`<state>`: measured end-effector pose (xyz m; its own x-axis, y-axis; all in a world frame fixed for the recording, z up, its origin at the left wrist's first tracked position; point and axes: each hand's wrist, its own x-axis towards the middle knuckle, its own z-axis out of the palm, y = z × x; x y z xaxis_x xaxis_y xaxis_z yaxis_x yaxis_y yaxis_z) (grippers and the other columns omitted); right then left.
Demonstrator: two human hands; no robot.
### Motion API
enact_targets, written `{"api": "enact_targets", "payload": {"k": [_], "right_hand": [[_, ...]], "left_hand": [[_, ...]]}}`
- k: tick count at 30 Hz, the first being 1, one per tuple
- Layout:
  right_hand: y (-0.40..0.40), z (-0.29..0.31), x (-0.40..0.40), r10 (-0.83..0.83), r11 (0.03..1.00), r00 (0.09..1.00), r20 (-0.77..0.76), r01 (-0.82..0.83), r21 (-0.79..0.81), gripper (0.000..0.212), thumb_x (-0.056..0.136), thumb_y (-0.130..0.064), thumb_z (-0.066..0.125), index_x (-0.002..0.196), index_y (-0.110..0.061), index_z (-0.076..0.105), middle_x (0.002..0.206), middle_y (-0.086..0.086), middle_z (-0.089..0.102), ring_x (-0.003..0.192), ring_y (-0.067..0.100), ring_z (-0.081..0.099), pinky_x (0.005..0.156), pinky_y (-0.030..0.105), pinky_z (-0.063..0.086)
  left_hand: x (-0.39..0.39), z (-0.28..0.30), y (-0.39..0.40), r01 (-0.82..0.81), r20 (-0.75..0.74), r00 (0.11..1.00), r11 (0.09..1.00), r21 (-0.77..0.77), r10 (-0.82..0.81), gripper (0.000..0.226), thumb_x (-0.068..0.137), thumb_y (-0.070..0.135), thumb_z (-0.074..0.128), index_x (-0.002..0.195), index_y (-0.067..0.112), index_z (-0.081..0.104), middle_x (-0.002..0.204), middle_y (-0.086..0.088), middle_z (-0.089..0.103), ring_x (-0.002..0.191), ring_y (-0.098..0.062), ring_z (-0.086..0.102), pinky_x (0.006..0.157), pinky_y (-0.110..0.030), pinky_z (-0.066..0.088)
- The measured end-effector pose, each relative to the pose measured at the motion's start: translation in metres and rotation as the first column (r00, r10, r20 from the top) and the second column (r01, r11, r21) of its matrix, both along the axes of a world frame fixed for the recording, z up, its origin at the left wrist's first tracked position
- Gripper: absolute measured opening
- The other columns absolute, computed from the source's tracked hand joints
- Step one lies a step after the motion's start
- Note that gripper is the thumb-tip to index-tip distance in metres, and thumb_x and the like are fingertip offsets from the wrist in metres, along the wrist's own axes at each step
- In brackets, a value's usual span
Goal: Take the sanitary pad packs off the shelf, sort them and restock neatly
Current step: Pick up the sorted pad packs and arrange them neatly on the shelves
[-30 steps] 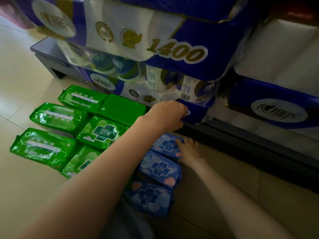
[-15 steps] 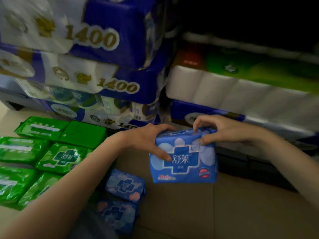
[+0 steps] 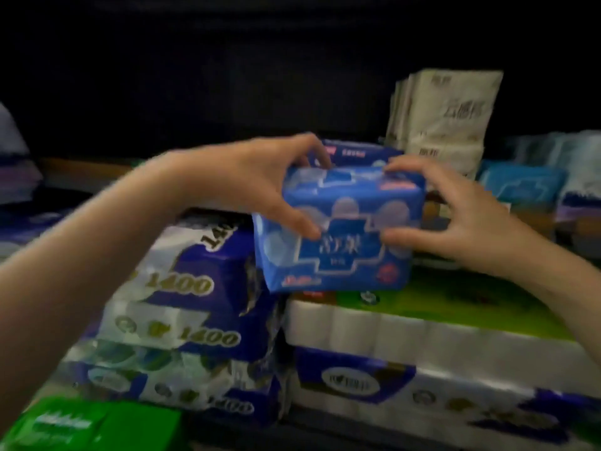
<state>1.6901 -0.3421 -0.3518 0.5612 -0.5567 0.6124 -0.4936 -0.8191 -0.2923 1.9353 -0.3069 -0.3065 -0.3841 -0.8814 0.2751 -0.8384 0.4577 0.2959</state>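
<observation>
Lifted off the floor, my blue pad pack [image 3: 338,229] now sits at shelf height. Left hand [image 3: 257,187] and right hand [image 3: 455,216] pinch its side edges; dark open room lies behind.

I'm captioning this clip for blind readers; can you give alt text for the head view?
Both hands, left hand and right hand, hold a blue pad pack up before a dark shelf, above stacked toilet paper packs. A green pack shows at bottom left.
</observation>
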Motion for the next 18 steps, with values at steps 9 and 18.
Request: {"api": "enact_targets", "payload": {"k": [9,18], "right_hand": [[-0.102,0.067,0.082,-0.251,0.948,0.965,-0.079,0.229,-0.223,0.062,0.090,-0.020,0.059,0.144,-0.012,0.031,0.143,0.011,0.039,0.130,0.025,0.039,0.099,0.023,0.027],[-0.139,0.071,0.095,-0.411,0.912,0.680,-0.607,0.308,-0.272,0.061,0.079,-0.019,0.072,0.131,-0.021,0.039,0.124,0.004,0.054,0.108,0.021,0.054,0.089,0.035,0.048]], "left_hand": [[0.084,0.078,-0.052,-0.244,-0.118,0.966,0.962,-0.124,0.230,0.095,0.021,0.070,0.079,0.106,0.037,0.051,0.097,0.017,0.059,0.083,-0.002,0.060,0.068,-0.020,0.047],[0.136,0.099,-0.090,-0.195,-0.169,0.966,0.980,0.032,0.197,0.091,0.017,0.063,0.086,0.099,0.040,0.056,0.093,0.015,0.069,0.082,-0.005,0.069,0.057,-0.017,0.054]]}}
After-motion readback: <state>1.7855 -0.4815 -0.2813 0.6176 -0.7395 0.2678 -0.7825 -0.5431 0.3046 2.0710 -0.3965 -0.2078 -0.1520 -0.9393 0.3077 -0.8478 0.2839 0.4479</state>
